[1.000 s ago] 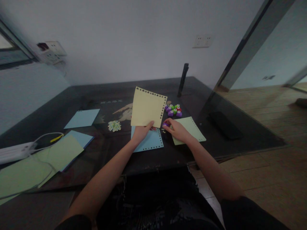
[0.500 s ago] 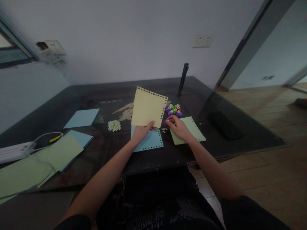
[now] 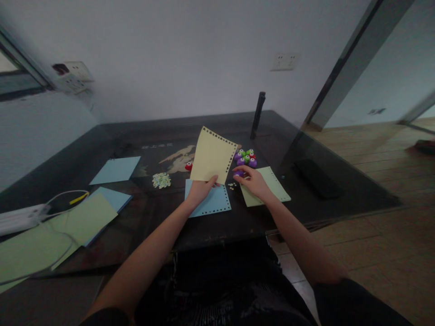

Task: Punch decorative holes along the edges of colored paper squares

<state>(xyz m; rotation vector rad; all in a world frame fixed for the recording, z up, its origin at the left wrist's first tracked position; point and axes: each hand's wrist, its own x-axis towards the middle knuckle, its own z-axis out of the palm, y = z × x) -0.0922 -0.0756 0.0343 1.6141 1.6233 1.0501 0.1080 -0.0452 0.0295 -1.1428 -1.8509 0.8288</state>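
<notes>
The left hand (image 3: 200, 189) pinches the near edge of a pale yellow square paper sheet with a punched heart border (image 3: 213, 155), thumb in front and fingers closed behind it, holding the sheet lifted off the dark glass worktop (image 3: 238, 217) and leaning away toward 12 o'clock. The sheet's punched edges run along its top and its right side; its lower right corner points down toward 5 o'clock, straight at the gap between the two hands. The right hand (image 3: 254, 182) lies just beside that corner, at about 3 o'clock from the left hand, fingers curled lightly around a small purple paper punch (image 3: 238, 173); how firmly it grips the punch cannot be told, as the fingers hide most of it. So the punch sits close to the sheet's right edge, and the right hand is the nearer one to it. Under the left hand lies a light blue paper sheet with punched holes along its edge (image 3: 212, 201), flat on the worktop, and under the right wrist a light green punched sheet (image 3: 273, 185). At 12 o'clock from the right hand is a cluster of purple, green and red small punches (image 3: 246, 157); a lone red punch (image 3: 188, 166) and a little heap of paper confetti (image 3: 161, 179) lie toward 10 o'clock from the left hand. A few loose bits of paper (image 3: 232, 185) are scattered between the hands.
</notes>
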